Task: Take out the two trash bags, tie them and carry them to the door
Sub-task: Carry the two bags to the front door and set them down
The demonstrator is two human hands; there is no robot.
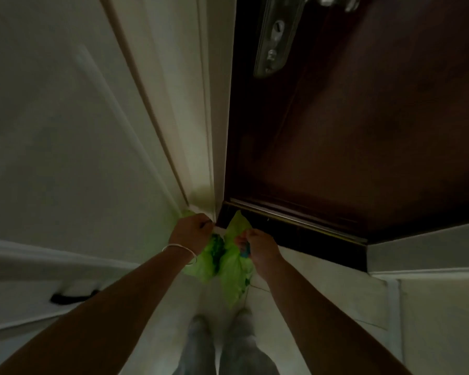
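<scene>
Two light green trash bags hang low in front of the dark brown door [349,131]. My left hand [191,231], with a silver bangle on the wrist, is shut on the top of the left green bag [205,262]. My right hand [257,246] is shut on the top of the right green bag [233,277], and something blue shows between its fingers. The two bags touch each other between my hands, just above the pale floor. Their lower parts reach down towards my legs.
The white door frame [201,131] runs up on the left of the door, with a white panelled wall [52,131] beside it. A metal lock plate [276,33] sits high on the door. A metal threshold strip [295,221] lies at the door's foot. My legs [222,347] stand below.
</scene>
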